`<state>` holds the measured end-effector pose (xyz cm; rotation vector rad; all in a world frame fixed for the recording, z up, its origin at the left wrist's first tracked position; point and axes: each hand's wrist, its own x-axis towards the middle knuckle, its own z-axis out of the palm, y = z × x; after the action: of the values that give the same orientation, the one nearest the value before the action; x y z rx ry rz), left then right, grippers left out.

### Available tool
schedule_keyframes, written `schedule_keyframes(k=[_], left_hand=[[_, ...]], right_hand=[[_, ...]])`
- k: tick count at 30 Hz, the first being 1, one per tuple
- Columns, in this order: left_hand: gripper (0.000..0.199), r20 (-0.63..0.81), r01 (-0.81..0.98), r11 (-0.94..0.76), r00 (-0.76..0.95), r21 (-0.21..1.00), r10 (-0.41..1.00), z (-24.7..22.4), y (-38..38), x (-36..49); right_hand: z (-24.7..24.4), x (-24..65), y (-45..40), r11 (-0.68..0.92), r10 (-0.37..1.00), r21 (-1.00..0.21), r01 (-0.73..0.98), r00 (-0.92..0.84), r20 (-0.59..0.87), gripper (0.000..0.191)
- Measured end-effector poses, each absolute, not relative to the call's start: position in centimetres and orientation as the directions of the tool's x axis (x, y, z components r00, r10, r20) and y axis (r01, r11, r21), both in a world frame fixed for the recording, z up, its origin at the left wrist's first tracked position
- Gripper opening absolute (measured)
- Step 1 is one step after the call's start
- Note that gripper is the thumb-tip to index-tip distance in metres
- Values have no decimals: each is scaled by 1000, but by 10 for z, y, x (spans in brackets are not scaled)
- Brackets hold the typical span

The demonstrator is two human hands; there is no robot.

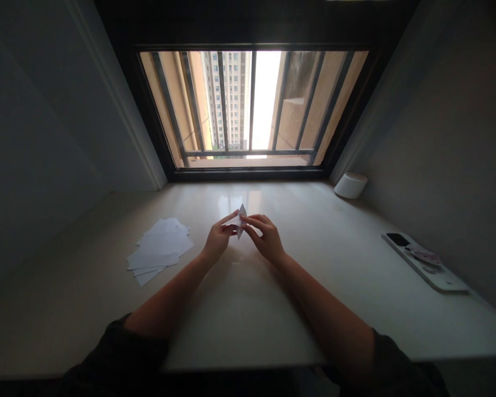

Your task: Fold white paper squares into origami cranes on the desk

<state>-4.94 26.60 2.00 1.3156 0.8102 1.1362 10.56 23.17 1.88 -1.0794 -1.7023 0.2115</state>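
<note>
A small piece of folded white paper point(242, 215) is held up between both hands, above the middle of the pale counter point(240, 309). My left hand point(218, 240) grips its left side, with the fingers pointing toward the window. From the right, my right hand point(267, 234) pinches the paper between thumb and fingers. The paper has a pointed top and a pointed bottom; its exact folds are too small to make out. Left of my left hand lies a loose, fanned stack of white paper sheets point(161, 247).
A phone point(425, 263) in a light case, with a round attachment on its back, lies near the right wall. A white cylindrical object point(350, 186) is tilted at the back right corner. The dark-framed window point(248, 175) with bars stands behind the counter.
</note>
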Motion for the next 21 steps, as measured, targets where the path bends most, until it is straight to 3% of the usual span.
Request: schedule_keyframes(k=[7, 21], left_hand=[[46, 207, -14, -212, 285, 977, 936, 20, 266, -51], [42, 375, 147, -441, 334, 886, 865, 29, 257, -52]], right_hand=[[15, 101, 234, 521, 794, -745, 418, 83, 602, 30], [18, 105, 232, 506, 762, -704, 497, 124, 635, 28]])
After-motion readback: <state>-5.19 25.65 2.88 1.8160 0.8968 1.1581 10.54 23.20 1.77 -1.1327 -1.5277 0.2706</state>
